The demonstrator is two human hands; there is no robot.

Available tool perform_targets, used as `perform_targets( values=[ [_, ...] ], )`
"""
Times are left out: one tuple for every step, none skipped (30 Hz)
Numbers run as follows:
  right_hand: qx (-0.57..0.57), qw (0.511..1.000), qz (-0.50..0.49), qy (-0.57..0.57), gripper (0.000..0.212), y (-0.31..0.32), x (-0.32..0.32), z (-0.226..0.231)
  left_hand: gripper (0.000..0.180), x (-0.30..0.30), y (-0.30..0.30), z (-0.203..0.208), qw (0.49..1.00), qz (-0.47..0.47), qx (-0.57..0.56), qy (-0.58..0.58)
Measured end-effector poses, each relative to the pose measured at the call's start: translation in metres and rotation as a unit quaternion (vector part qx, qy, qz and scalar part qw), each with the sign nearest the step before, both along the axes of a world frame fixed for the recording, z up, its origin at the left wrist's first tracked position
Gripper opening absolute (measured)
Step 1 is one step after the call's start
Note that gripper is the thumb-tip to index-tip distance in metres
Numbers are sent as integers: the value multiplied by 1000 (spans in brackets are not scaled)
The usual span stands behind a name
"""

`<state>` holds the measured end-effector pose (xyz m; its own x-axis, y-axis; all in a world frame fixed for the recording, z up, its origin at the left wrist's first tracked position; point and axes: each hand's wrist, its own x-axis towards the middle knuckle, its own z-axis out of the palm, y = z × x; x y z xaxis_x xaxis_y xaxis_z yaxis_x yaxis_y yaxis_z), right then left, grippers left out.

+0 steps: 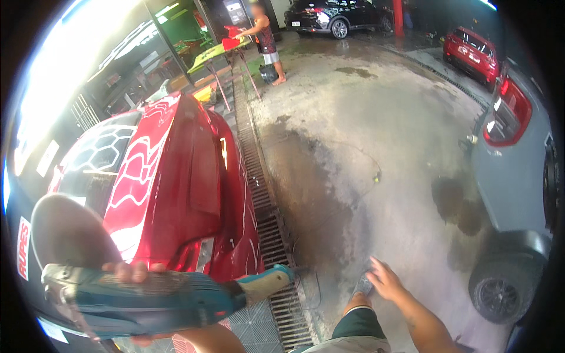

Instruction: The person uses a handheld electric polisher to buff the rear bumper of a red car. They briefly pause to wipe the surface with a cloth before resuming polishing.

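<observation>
My left hand is wrapped around a car polisher with a teal body, holding it at the lower left. Its round grey pad points up and away, smeared by motion. I cannot tell whether the pad touches anything. Just beyond the polisher stands a glossy red car, its painted panels reflecting hexagonal lights. Low on the right, my right hand hangs over the concrete floor with fingers apart and nothing in it.
A metal floor grating runs beside the red car. A thin cable lies on the wet concrete. A grey vehicle stands at right. Farther off, a person stands at a trestle table, beside a black bucket.
</observation>
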<state>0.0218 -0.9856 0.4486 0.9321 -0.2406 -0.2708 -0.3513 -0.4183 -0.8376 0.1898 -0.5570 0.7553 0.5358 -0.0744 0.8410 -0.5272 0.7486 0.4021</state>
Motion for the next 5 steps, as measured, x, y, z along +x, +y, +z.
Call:
perform_targets(
  values=[
    [-174, 983, 1, 52, 76, -46, -28, -38, 117, 14, -12, 24, 999, 19, -19, -34],
    [-270, 953, -15, 138, 74, -97, -78, -88, 116, 36, -27, 37, 997, 28, -47, -54],
    [-232, 953, -38, 190, 68, -140, -112, -111, 115, 48, -42, 54, 992, 79, -72, -71],
    [-227, 947, -58, 221, 58, -170, -133, -133, 114, 58, -57, 73, 983, 134, -92, -87],
    [-177, 940, -141, 254, 53, -188, -147, -140, 113, 67, -68, 89, 965, 220, -111, -84]
  ],
)
